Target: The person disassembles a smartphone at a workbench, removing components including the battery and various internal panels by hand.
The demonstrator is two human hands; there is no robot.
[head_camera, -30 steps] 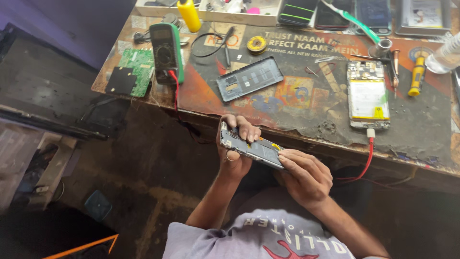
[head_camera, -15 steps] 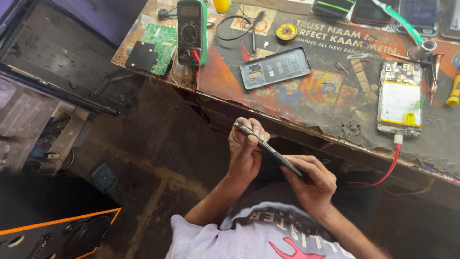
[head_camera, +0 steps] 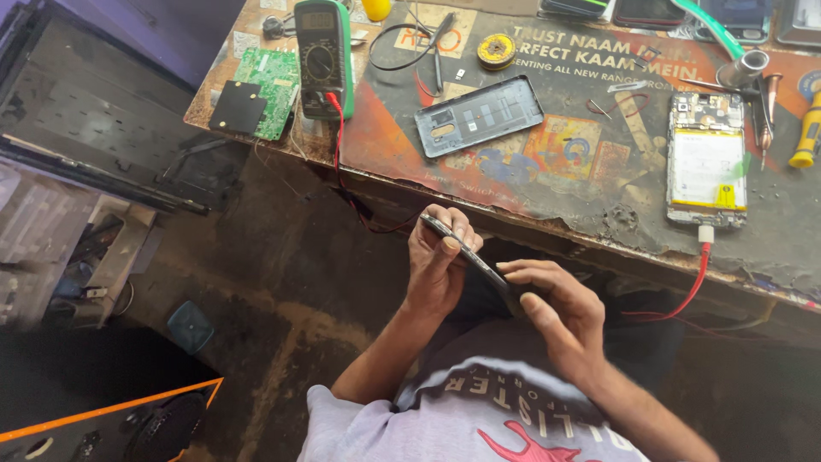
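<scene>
Smartphone (head_camera: pixel 469 259) sits edge-on between both hands, below the bench edge, its long axis running from upper left down to lower right. Left hand (head_camera: pixel 438 261) closes around the upper end, thumb pressed on the near edge. Right hand (head_camera: pixel 556 312) cups the lower end, fingers curled under it. Beyond the grip lie a grey back cover (head_camera: pixel 479 114), a multimeter (head_camera: pixel 323 53) and an opened phone (head_camera: pixel 706 158).
</scene>
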